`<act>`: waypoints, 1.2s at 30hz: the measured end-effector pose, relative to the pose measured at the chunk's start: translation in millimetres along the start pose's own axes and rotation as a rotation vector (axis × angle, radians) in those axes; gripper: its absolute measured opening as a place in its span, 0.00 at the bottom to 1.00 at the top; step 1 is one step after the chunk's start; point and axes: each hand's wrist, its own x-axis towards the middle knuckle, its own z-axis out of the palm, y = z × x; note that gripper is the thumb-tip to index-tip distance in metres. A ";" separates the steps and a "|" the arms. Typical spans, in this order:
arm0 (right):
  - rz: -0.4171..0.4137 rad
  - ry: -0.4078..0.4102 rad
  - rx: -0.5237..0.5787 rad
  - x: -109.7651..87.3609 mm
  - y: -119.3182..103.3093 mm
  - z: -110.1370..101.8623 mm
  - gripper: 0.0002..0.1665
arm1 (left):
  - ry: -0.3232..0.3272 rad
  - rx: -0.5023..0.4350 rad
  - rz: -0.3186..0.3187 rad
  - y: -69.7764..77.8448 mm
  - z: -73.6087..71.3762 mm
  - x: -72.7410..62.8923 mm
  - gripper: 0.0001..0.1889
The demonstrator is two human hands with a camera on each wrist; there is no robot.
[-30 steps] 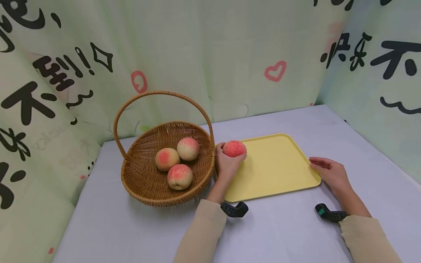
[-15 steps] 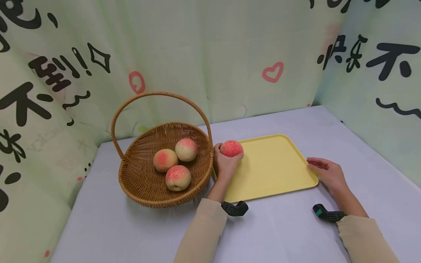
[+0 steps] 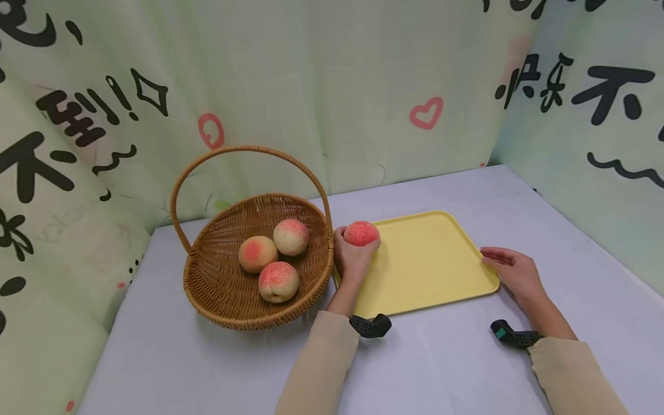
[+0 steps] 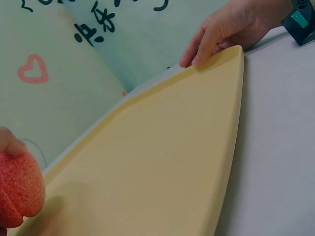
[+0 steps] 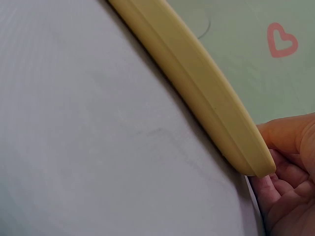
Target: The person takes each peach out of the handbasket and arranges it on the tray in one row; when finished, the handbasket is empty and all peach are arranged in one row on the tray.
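Note:
My left hand [image 3: 354, 256] holds a red peach [image 3: 362, 233] over the left end of a yellow tray [image 3: 430, 259]. In the left wrist view this peach [image 4: 20, 189] shows at the left edge, a thumb on top of it, with a shadow on the tray below. My right hand [image 3: 510, 271] is at the tray's right end. Its thumb and fingers pinch the rim near the corner, as the left wrist view shows of this hand [image 4: 229, 32]. A wicker basket [image 3: 207, 288] stands left of the tray, holding three peaches, one of them a paler peach [image 3: 258, 254].
The basket's tall arched handle [image 3: 249, 148] rises close beside the left hand. A white cloth [image 3: 436, 357] covers the table. Behind and at both sides hangs a pale green printed curtain [image 3: 363, 69].
The whole head view has shifted slightly left. Against the tray and basket, both hands and the held peach keep their places.

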 end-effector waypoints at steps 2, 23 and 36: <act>-0.001 -0.001 0.001 -0.1 -0.8 0.1 0.31 | 0.021 -0.007 0.004 -1.0 1.9 1.1 0.38; 0.018 0.013 0.015 0.1 -2.9 1.6 0.29 | 0.145 0.025 0.001 -5.0 13.5 -5.6 0.35; 0.006 -0.005 0.036 -0.9 -5.8 0.5 0.30 | 0.074 -0.035 0.009 -2.8 11.3 -11.8 0.51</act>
